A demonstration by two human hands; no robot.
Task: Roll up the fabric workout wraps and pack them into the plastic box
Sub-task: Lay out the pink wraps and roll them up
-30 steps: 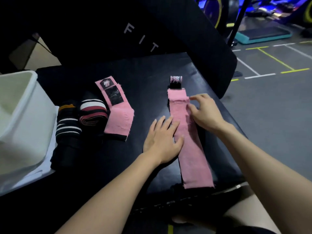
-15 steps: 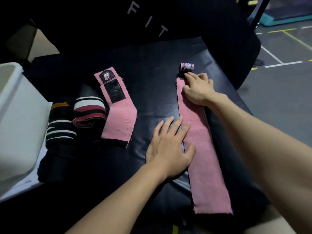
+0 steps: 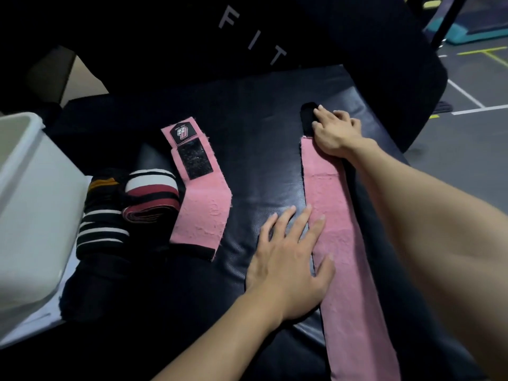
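The long pink wrap (image 3: 341, 221) lies flat and lengthwise on the black padded counter (image 3: 261, 149), its near end at the counter's front edge and its far end carrying a black tab (image 3: 306, 116).

The roll looks about to start at that far end. The likely failure is a crooked or loose first turn: if the fingers curl the tab off-square, the roll will probably cone and may not sit neatly in the box. If the strip slides on the smooth pad, the wrap could also skew.

The right hand (image 3: 334, 133) rests on the far end, fingers bent over the tab; whether it pinches it I cannot tell. The left hand (image 3: 288, 259) lies flat, fingers spread, pressing the wrap's left edge mid-length.

A second pink wrap (image 3: 199, 204) lies well to the left, beside striped rolled wraps (image 3: 123, 210) and the white plastic box (image 3: 24, 204).
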